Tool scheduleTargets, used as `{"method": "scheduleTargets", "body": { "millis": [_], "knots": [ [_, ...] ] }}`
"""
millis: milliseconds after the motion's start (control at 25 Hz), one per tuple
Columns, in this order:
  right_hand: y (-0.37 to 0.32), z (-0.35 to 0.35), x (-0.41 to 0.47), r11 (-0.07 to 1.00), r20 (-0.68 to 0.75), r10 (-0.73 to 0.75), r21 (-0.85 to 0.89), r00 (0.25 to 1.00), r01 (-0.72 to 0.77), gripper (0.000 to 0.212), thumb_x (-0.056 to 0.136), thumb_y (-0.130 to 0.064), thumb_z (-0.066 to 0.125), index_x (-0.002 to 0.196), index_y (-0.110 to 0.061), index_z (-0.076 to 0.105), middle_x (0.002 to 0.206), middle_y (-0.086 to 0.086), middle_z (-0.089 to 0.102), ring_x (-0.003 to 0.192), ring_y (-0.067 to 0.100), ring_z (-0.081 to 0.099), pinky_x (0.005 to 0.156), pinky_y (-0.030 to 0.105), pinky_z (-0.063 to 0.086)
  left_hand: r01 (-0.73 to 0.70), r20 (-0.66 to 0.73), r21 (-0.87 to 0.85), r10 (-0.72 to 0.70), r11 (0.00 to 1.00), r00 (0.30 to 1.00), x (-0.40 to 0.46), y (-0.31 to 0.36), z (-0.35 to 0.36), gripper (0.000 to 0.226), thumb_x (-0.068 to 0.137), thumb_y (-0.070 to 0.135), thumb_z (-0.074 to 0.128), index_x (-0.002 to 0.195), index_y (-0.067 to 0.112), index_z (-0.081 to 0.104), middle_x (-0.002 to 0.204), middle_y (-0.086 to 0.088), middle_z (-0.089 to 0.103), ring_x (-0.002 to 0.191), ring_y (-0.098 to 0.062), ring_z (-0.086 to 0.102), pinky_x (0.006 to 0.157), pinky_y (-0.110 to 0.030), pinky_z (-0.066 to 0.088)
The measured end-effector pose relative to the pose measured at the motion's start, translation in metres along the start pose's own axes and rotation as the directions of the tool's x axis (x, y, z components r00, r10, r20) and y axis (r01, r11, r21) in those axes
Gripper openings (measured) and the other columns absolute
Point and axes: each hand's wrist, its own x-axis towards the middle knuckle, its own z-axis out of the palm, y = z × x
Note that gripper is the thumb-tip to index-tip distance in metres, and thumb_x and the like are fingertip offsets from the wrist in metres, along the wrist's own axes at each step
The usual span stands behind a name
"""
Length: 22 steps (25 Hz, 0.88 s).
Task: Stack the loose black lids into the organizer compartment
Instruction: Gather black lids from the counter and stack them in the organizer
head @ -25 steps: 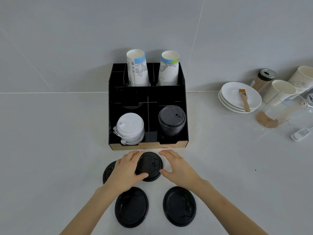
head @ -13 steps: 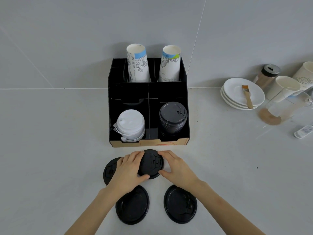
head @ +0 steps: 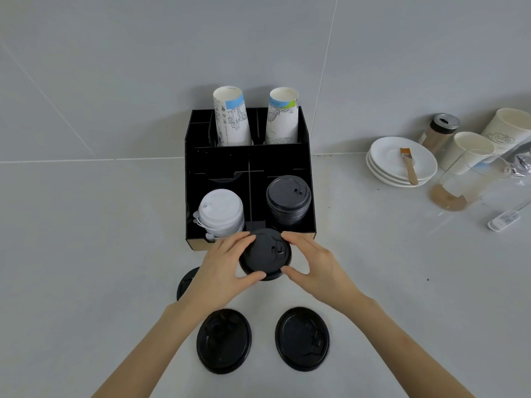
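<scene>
The black lid [head: 265, 254] I'm holding is round, dome up (sip tab at two o'clock), clamped between my left hand [head: 221, 271] and right hand [head: 313, 267].

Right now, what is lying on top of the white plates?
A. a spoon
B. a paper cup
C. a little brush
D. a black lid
C: a small brush with a wooden handle lies across the top of the stack of white plates, off to the right of the black organizer.
</scene>
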Motion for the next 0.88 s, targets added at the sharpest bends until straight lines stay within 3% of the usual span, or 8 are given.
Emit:
{"method": "scheduleTargets", "body": {
  "millis": [240,400,520,680,880],
  "knots": [
    [-0.008,-0.028,0.014,0.999,-0.108,-0.03,0.025,0.994,0.033,0.053,0.081,-0.011,0.062,0.129,-0.015,0.04,0.135,0.002,0.046,0.118,0.005,0.04,0.091,-0.01,0.019,-0.07,-0.062,-0.006,0.07,0.998,0.996,0.026,0.022,-0.015,0.083,0.062,0.064,0.038,0.132,0.02,0.034,0.142,-0.001,0.036,0.129,-0.019,0.03,0.105,-0.027,0.022],
    [-0.004,-0.045,0.03,0.999,-0.141,0.006,0.037,0.99,0.0,0.053,0.081,-0.012,0.062,0.128,-0.018,0.039,0.135,0.0,0.046,0.12,0.007,0.041,0.093,-0.003,0.023,-0.076,-0.084,-0.011,0.075,0.997,0.994,0.049,0.033,-0.023,0.062,0.079,0.036,0.062,0.132,0.018,0.035,0.145,-0.002,0.032,0.132,-0.019,0.027,0.109,-0.032,0.021],
    [-0.001,-0.054,0.044,0.999,-0.164,0.023,0.042,0.986,-0.016,0.052,0.081,-0.012,0.062,0.128,-0.018,0.04,0.133,-0.001,0.047,0.11,0.007,0.043,0.088,-0.004,0.024,-0.083,-0.089,-0.017,0.081,0.996,0.993,0.069,0.037,-0.025,0.057,0.08,0.029,0.062,0.131,0.016,0.037,0.145,-0.003,0.031,0.132,-0.019,0.029,0.108,-0.031,0.024],
    [0.008,-0.062,0.06,0.999,-0.158,0.036,0.028,0.987,-0.032,0.052,0.082,-0.012,0.061,0.128,-0.017,0.039,0.135,0.001,0.046,0.103,0.004,0.038,0.087,0.004,0.023,-0.069,-0.07,-0.015,0.068,0.998,0.995,0.091,0.038,-0.021,0.057,0.081,0.027,0.061,0.131,0.014,0.037,0.146,-0.005,0.031,0.134,-0.02,0.029,0.108,-0.031,0.025],
    [0.021,-0.062,0.074,0.998,-0.143,0.069,0.026,0.987,-0.065,0.052,0.082,-0.014,0.06,0.129,-0.017,0.038,0.136,0.001,0.046,0.109,0.007,0.041,0.091,0.008,0.026,-0.047,-0.05,-0.014,0.046,0.999,0.998,0.108,0.035,-0.015,0.057,0.082,0.027,0.06,0.132,0.015,0.036,0.147,-0.005,0.029,0.134,-0.02,0.027,0.109,-0.031,0.023]
  ]
}}
